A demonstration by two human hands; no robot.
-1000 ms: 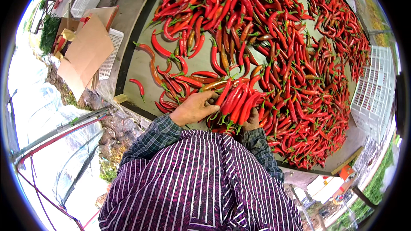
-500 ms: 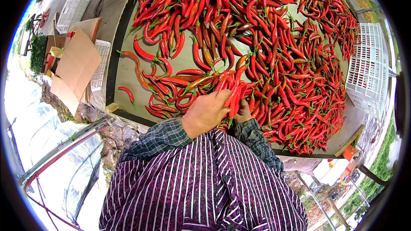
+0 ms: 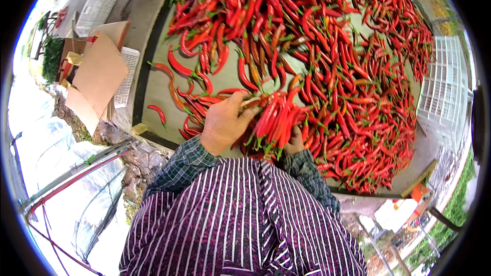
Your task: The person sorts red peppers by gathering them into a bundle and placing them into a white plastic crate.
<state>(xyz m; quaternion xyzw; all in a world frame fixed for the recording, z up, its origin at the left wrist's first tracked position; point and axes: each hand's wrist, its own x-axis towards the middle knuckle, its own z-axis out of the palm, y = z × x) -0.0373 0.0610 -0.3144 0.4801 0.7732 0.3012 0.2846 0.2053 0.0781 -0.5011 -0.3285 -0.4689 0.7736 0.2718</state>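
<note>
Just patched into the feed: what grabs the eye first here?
A dense spread of long red chilli peppers with green stems covers the grey sorting surface. At its near edge, the left hand and right hand hold a bunch of red chillies between them. Flattened brown cardboard lies left.

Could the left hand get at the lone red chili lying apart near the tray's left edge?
Probably yes. The lone chili lies on bare tray with nothing between it and the left hand, though that hand is steadying a chili bunch.

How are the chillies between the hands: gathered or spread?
Gathered: the chilli bunch lies parallel between the left hand and right hand.
</note>
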